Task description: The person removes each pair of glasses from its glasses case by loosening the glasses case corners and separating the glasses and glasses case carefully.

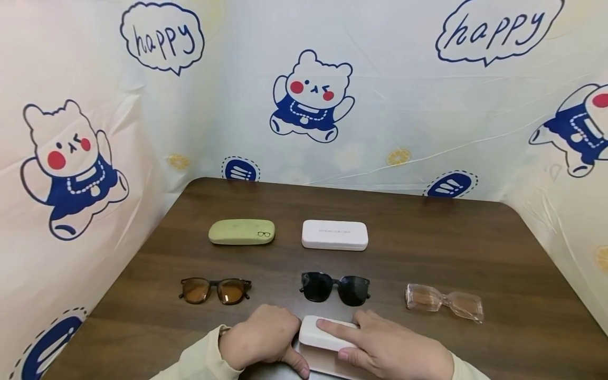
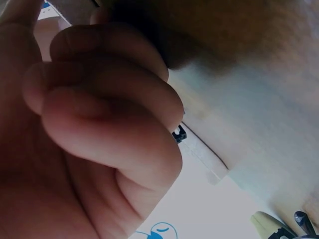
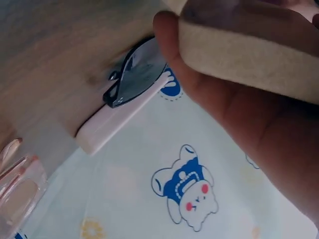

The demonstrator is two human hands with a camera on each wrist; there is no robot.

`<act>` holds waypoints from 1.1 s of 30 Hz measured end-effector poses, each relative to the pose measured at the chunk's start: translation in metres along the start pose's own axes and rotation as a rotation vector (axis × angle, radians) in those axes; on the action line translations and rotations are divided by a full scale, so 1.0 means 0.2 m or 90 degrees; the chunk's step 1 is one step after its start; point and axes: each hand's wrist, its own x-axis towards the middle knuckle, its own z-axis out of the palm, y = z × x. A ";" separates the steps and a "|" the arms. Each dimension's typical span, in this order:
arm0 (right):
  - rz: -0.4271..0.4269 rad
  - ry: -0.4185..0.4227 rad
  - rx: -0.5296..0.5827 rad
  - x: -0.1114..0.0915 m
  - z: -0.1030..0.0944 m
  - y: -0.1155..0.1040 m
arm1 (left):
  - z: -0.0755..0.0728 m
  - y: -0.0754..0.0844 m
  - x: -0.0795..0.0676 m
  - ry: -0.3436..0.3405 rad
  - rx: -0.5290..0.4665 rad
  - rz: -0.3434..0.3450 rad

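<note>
Near the front edge of the table, a white glasses case [image 1: 328, 340] stands partly open, its lid raised toward the back and its pale inside showing. My right hand [image 1: 396, 343] grips the lid, index finger over its top and thumb at its front edge. At the case's left end is my left hand [image 1: 263, 338], its thumb against the lower part; in the left wrist view its other fingers [image 2: 114, 129] are curled. Just behind the case lie black sunglasses [image 1: 335, 289]. In the right wrist view the lid [image 3: 244, 57] sits against the right hand.
Brown-lensed glasses [image 1: 215, 291] lie to the left on the wooden table [image 1: 404, 227], and clear-framed glasses [image 1: 444, 302] to the right. Farther back are a green glasses case [image 1: 241, 232] and another white case [image 1: 334, 235], both closed. A printed cloth [image 1: 380, 116] hangs around the table.
</note>
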 end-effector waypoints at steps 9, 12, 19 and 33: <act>-0.008 -0.009 -0.192 0.05 0.11 -0.04 | 0.00 0.01 -0.01 -0.002 0.035 -0.014; 0.000 -0.001 -0.210 0.05 0.13 -0.04 | 0.01 0.01 -0.01 -0.002 0.046 -0.011; 0.040 -0.018 -0.204 0.07 0.14 -0.05 | 0.00 0.01 0.00 -0.059 0.039 0.012; 0.106 -0.040 -0.114 -0.04 -0.05 -0.03 | -0.02 0.01 -0.02 -0.052 0.040 0.015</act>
